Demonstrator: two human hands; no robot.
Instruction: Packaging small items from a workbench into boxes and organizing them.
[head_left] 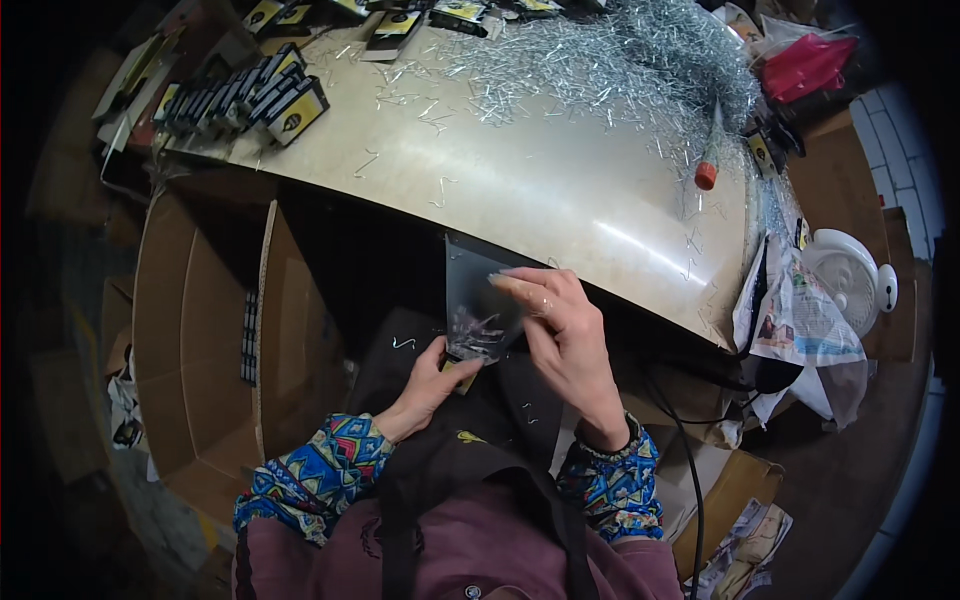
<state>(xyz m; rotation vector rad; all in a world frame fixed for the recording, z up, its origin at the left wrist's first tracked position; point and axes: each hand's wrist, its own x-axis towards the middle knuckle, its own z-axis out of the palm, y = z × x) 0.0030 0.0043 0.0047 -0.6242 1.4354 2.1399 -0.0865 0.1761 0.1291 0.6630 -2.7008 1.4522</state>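
Note:
Below the table's front edge, a grey tapered chute (pixel 470 265) narrows toward me. Small bent wire pieces (pixel 478 328) lie in its lower part, slightly blurred. My left hand (pixel 428 388) is closed around a small yellow-and-black box (pixel 460 377) at the chute's narrow end; most of the box is hidden by fingers and chute. Over the chute's right side reaches my right hand (pixel 570 335), fingers stretched leftward and thumb apart, with nothing seen in its grasp. A stray bent wire (pixel 404 343) rests on the dark apron over my lap (pixel 385 360).
Across the pale tabletop (pixel 560 170) spreads a large heap of bent wires (pixel 600 60). Small boxes (pixel 245 95) stand in rows at the far left. An open cardboard carton (pixel 215 350) is left of my lap. At right are a white fan (pixel 845 270) and a black cable (pixel 690 455).

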